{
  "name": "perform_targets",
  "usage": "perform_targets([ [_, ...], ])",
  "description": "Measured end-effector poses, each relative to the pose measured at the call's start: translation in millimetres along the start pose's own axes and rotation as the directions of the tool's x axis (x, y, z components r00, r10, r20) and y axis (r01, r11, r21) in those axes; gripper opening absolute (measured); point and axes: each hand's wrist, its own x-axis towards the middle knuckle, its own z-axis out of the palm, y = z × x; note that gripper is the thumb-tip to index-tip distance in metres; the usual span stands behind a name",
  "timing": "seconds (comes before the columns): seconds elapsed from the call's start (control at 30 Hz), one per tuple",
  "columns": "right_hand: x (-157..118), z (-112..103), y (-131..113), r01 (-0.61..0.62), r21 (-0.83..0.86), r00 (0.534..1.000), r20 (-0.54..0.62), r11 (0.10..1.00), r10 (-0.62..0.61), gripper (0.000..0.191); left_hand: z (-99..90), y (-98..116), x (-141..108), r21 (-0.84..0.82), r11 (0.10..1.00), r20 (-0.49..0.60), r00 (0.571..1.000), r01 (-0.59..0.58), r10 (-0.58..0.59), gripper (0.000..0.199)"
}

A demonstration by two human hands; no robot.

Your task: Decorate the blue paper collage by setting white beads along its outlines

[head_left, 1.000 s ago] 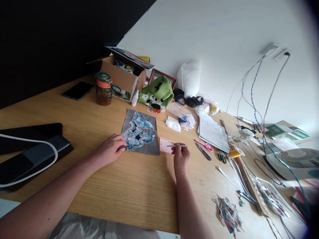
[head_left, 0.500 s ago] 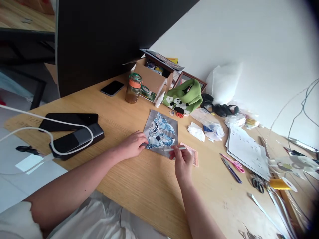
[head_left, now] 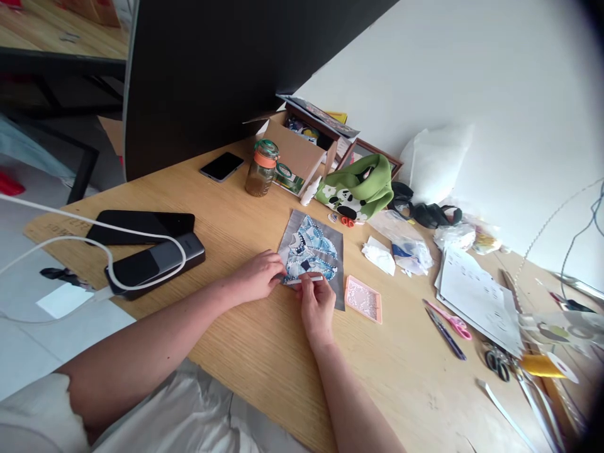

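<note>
Forearms reach in from the near edge of the wooden worktop (head_left: pixel 264 358), with bare wood between them. The left hand (head_left: pixel 257 282) lies with fingers curled, pressing the near left corner of the grey canvas (head_left: pixel 312 251) with its blue beaded design, probably to keep it from sliding. The right hand (head_left: pixel 317 305) pinches a thin white applicator pen (head_left: pixel 307 279) between thumb and fingers, held almost flat across the canvas's near edge, tip toward the left hand. Just to the right of the canvas sits a pink bead tray (head_left: pixel 363 299), close enough for an easy dip. Further right lie pink scissors (head_left: pixel 448 318) and a paper stack (head_left: pixel 472 290); left, a power bank (head_left: pixel 155 264) with white cable. Beyond stand an amber jar (head_left: pixel 262 168), a cardboard box (head_left: pixel 297 146) and a green panda cloth (head_left: pixel 358 185) by the wall.
</note>
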Motion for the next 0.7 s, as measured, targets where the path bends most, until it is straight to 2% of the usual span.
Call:
perform_targets([
  [0.43, -1, 3, 10, -0.041, 0.031, 0.999, 0.008, 0.999, 0.041, 0.033, -1.0, 1, -1, 0.013, 1.000, 0.016, 1.000, 0.001, -0.001, 0.014],
  [0.7, 1, 3, 12, -0.011, -0.024, 1.000, 0.022, 1.000, 0.012, 0.032, -2.0, 1, 0, 0.017, 1.000, 0.024, 1.000, -0.002, 0.002, 0.014],
])
